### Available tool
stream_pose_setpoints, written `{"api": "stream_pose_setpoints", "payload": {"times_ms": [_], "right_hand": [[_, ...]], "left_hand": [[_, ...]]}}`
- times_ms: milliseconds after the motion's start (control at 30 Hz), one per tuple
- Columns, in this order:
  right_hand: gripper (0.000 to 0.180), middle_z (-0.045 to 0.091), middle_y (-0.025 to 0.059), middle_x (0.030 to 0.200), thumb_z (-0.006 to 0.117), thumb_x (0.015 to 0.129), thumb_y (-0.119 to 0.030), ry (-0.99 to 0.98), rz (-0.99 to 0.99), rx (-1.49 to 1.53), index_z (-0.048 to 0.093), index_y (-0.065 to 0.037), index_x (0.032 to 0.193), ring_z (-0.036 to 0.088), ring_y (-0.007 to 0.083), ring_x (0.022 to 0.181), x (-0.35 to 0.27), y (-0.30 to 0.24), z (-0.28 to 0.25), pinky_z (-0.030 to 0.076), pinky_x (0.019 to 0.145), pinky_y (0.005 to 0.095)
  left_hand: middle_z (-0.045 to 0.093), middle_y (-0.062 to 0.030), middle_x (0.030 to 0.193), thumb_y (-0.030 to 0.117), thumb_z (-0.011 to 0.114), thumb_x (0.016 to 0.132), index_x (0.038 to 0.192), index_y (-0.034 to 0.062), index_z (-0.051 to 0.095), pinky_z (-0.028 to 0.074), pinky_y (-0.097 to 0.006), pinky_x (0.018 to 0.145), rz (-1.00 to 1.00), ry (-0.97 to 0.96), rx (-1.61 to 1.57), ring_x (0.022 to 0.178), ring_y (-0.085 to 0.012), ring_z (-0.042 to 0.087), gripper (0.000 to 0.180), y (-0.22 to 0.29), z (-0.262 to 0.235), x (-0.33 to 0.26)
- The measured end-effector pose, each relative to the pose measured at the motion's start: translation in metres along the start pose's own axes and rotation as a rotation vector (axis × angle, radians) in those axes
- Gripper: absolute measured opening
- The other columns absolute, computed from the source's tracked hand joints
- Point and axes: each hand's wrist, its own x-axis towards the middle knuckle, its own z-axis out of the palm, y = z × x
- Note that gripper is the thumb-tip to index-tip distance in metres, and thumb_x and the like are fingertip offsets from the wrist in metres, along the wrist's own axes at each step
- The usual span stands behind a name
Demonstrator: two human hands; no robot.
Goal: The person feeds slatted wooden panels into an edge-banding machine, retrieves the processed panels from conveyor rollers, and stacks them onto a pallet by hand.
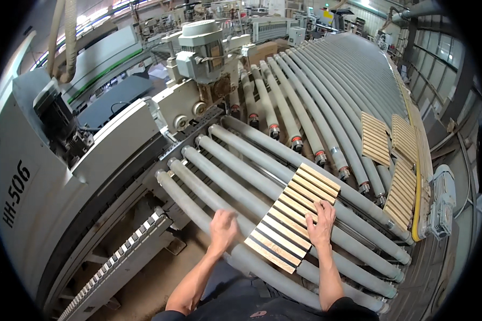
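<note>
A slatted wooden panel (292,214) of light slats with dark gaps lies slantwise across the grey rollers in front of me. My right hand (321,222) rests on its right edge, fingers apart and slightly bent over the slats. Left of the panel, my left hand (223,229) is curled closed above a grey roller (189,209), apart from the panel. Its palm side is hidden, so I cannot see whether anything is inside.
More slatted panels (375,138) lie to the right, beside a yellow edge strip (415,206). A long roller conveyor (348,69) runs into the distance. At left stands a large white machine (43,176), with a grey motor (201,51) behind the rollers.
</note>
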Motion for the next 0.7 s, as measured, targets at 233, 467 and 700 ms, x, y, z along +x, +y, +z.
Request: {"api": "stream_pose_setpoints", "payload": {"times_ms": [233, 467, 700], "right_hand": [[0.049, 0.05, 0.0187, 0.132, 0.071, 0.082, -0.019, 0.022, 0.02, 0.023, 0.058, 0.0, 0.125, 0.043, 0.0385, 0.125, 0.0029, -0.0069, -0.0041, 0.036, 0.104, 0.0518], [0.048, 0.05, 0.0174, 0.133, 0.072, 0.082, -0.02, 0.031, 0.041, 0.023, 0.059, -0.001, 0.125, 0.044, 0.0384, 0.126, 0.0016, -0.0038, -0.0022, 0.037, 0.104, 0.0519], [0.047, 0.052, 0.0166, 0.132, 0.074, 0.081, -0.02, 0.041, 0.046, 0.03, 0.061, -0.001, 0.123, 0.044, 0.0378, 0.127, 0.0013, -0.005, -0.0022, 0.037, 0.104, 0.0512]], "left_hand": [[0.06, -0.0118, 0.086, 0.0, 0.066, 0.081, 0.095, 0.0074, 0.07, 0.051, -0.038, 0.067, -0.014, -0.032, 0.015, 0.075, -0.0282, 0.062, 0.017, 0.0024, -0.0016, 0.0026], [0.061, -0.0103, 0.086, -0.003, 0.065, 0.079, 0.094, 0.0057, 0.069, 0.05, -0.034, 0.067, 0.043, 0.006, -0.004, 0.072, -0.0235, 0.061, 0.018, 0.0009, 0.0007, 0.0027], [0.06, -0.0104, 0.086, -0.001, 0.065, 0.079, 0.097, 0.0049, 0.069, 0.05, -0.034, 0.067, 0.055, -0.019, 0.006, 0.072, -0.0233, 0.06, 0.019, 0.0018, -0.0002, 0.0016]]}}
